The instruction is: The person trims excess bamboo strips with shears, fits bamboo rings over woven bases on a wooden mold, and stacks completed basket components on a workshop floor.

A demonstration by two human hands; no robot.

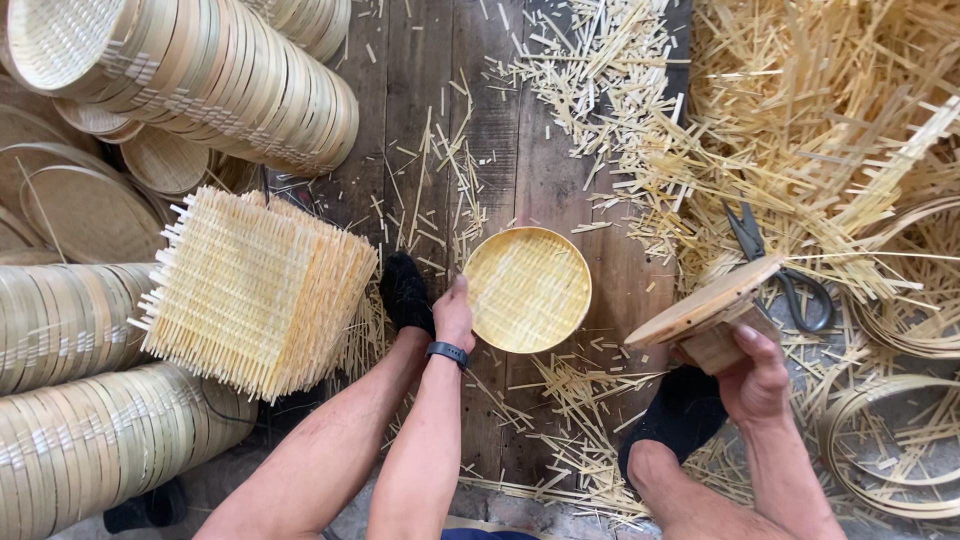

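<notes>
My left hand (455, 316) grips the near-left rim of a round woven bamboo tray (528, 290), holding it above the dark plank floor. My right hand (755, 375) holds a round wooden disc with a block under it (708, 312), tilted up to the right. A black band sits on my left wrist. Both my feet in black socks (405, 292) rest on the floor, one beside each hand.
A stack of square woven bamboo mats (255, 290) lies at the left. Rolls of stacked round trays (215, 80) lie at the far left and top left. Black scissors (790, 275) rest on bamboo offcuts (800, 110) at the right. Bamboo hoops (890, 440) lie at lower right.
</notes>
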